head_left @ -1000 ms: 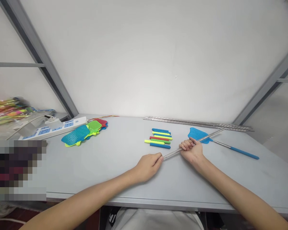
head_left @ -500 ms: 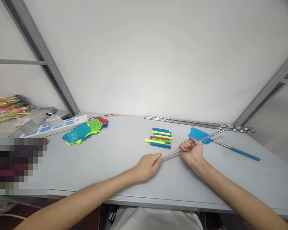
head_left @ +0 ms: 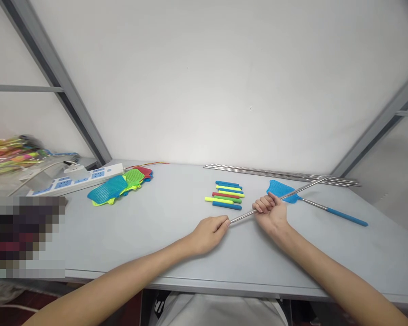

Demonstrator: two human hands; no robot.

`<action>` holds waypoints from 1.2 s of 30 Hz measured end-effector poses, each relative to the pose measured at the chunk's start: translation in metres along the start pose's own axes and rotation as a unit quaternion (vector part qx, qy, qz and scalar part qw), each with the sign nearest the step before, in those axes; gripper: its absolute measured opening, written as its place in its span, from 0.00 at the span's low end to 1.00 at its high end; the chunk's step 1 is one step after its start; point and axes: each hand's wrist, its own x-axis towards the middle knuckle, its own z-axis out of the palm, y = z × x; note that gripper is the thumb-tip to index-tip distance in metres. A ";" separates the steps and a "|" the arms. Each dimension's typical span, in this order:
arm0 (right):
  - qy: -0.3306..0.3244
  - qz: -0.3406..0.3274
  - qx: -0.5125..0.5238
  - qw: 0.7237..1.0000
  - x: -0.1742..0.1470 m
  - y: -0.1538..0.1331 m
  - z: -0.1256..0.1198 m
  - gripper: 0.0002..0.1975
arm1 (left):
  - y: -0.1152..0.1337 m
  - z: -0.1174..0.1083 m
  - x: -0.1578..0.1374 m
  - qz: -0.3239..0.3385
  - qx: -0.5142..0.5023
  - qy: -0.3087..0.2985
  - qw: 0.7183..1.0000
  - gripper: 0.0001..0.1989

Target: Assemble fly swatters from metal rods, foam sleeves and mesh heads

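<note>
My left hand (head_left: 209, 234) is closed around the near end of a thin metal rod (head_left: 241, 217), hiding that end. Further along the same rod, my right hand (head_left: 270, 213) grips it with curled fingers, palm partly turned up. The rod slants up to the right over a blue fly swatter head (head_left: 282, 190), whose metal shaft ends in a blue handle (head_left: 347, 217). Left of my right hand lie several coloured handle sleeves (head_left: 227, 196) in blue, yellow, red and green. A stack of swatter heads (head_left: 109, 190) in blue, green, yellow and red rests at the left.
Several metal rods (head_left: 282, 174) lie along the wall at the back. A white power strip (head_left: 105, 173) with a plug sits behind the stacked heads. Plastic-wrapped colourful goods (head_left: 13, 154) are at far left, beside a blurred-out patch. Grey metal posts (head_left: 57, 86) stand at both sides.
Almost nothing differs. Both hands keep their grip on the rod, and the whole view has shifted very slightly.
</note>
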 end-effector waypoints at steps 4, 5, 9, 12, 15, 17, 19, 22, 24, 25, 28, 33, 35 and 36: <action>-0.025 0.013 -0.011 1.000 0.002 -0.004 0.000 0.17 | 0.001 -0.002 0.002 -0.008 -0.018 0.005 1.000 0.16; -0.030 0.016 -0.013 0.999 0.003 -0.005 0.000 0.17 | 0.001 -0.002 0.003 -0.007 -0.024 0.007 1.000 0.16; -0.039 0.025 -0.024 0.999 0.005 -0.008 -0.001 0.16 | 0.003 -0.005 0.004 -0.007 -0.047 0.016 0.999 0.16; -0.037 0.034 -0.030 0.998 0.006 -0.009 -0.002 0.15 | 0.004 -0.006 0.004 -0.008 -0.068 0.028 0.997 0.15; -0.030 0.052 -0.019 0.998 0.008 -0.011 -0.003 0.14 | 0.004 -0.007 0.005 -0.003 -0.078 0.036 0.996 0.15; -0.026 0.062 -0.006 0.998 0.009 -0.012 -0.004 0.13 | 0.003 -0.007 0.005 -0.002 -0.080 0.036 0.996 0.15; -0.022 0.070 0.003 0.997 0.010 -0.014 -0.003 0.12 | 0.003 -0.007 0.005 -0.001 -0.080 0.033 0.996 0.15; -0.019 0.081 0.010 0.996 0.010 -0.016 -0.002 0.11 | 0.003 -0.008 0.005 0.001 -0.078 0.032 0.996 0.15; -0.021 0.086 0.010 0.996 0.010 -0.017 -0.002 0.11 | 0.003 -0.008 0.005 0.002 -0.077 0.031 0.997 0.15; -0.025 0.086 0.007 0.996 0.011 -0.017 -0.001 0.11 | 0.003 -0.008 0.004 0.002 -0.076 0.031 0.997 0.15; -0.040 0.090 -0.006 0.995 0.011 -0.019 -0.001 0.11 | 0.004 -0.009 0.004 0.001 -0.075 0.031 0.997 0.15; -0.036 0.099 -0.005 0.994 0.013 -0.022 -0.001 0.10 | 0.006 -0.010 0.003 0.002 -0.079 0.034 0.996 0.15; -0.038 0.098 -0.012 0.994 0.014 -0.023 -0.001 0.10 | 0.007 -0.011 0.003 0.003 -0.079 0.035 0.996 0.15; -0.037 0.097 -0.015 0.995 0.014 -0.023 -0.001 0.10 | 0.007 -0.011 0.003 0.003 -0.080 0.036 0.996 0.15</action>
